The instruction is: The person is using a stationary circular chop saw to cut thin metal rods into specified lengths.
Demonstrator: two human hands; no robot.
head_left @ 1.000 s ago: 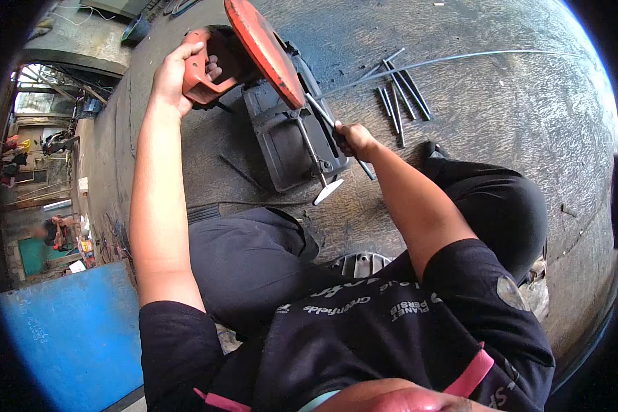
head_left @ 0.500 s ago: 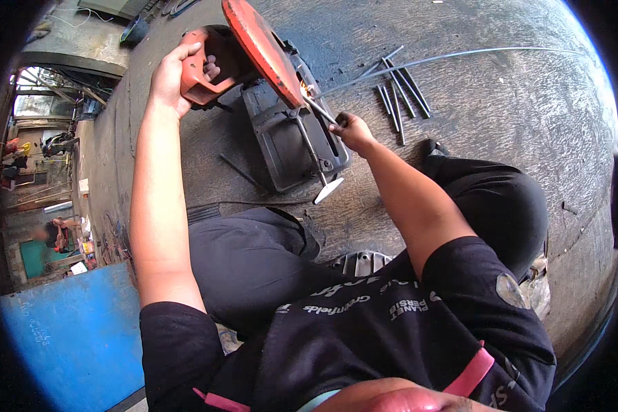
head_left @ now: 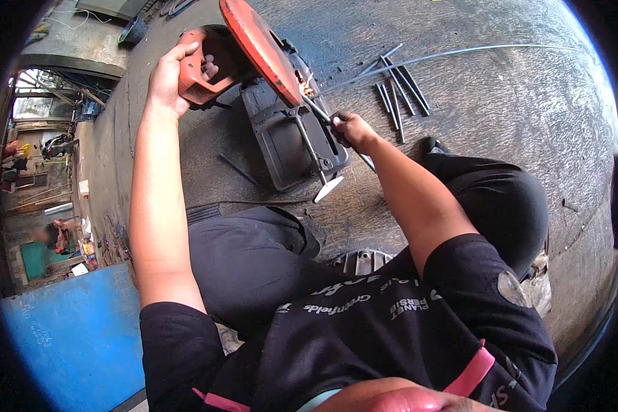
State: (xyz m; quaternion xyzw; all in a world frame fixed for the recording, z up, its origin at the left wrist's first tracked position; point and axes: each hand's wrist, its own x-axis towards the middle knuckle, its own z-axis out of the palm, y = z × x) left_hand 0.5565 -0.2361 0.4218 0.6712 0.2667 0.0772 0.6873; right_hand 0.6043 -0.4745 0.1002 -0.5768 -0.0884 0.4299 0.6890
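Observation:
My left hand (head_left: 165,81) is wrapped round the orange handle (head_left: 198,84) of a chop saw, its fingers through the grip opening. The saw's round orange guard (head_left: 262,55) stands tilted above the dark base (head_left: 281,161). Bright sparks (head_left: 307,89) show by the guard's lower edge, where the blade itself is hidden. On the right of the base, my right hand (head_left: 354,130) is closed round a thin metal rod (head_left: 314,107). One end of that rod reaches the sparks; the other comes out below my wrist. A clamp screw with a pale handle (head_left: 328,189) sticks out toward me.
Several short metal rods (head_left: 405,89) lie on the concrete floor right of the saw. A long thin rod (head_left: 460,55) runs from the saw toward the far right. A blue panel (head_left: 75,336) stands at lower left. Another person (head_left: 58,237) is far off at left.
My right hand has shifted slightly, and the rod's rear end now shows below my wrist. The sparks have spread a little. My left hand and the saw have barely moved.

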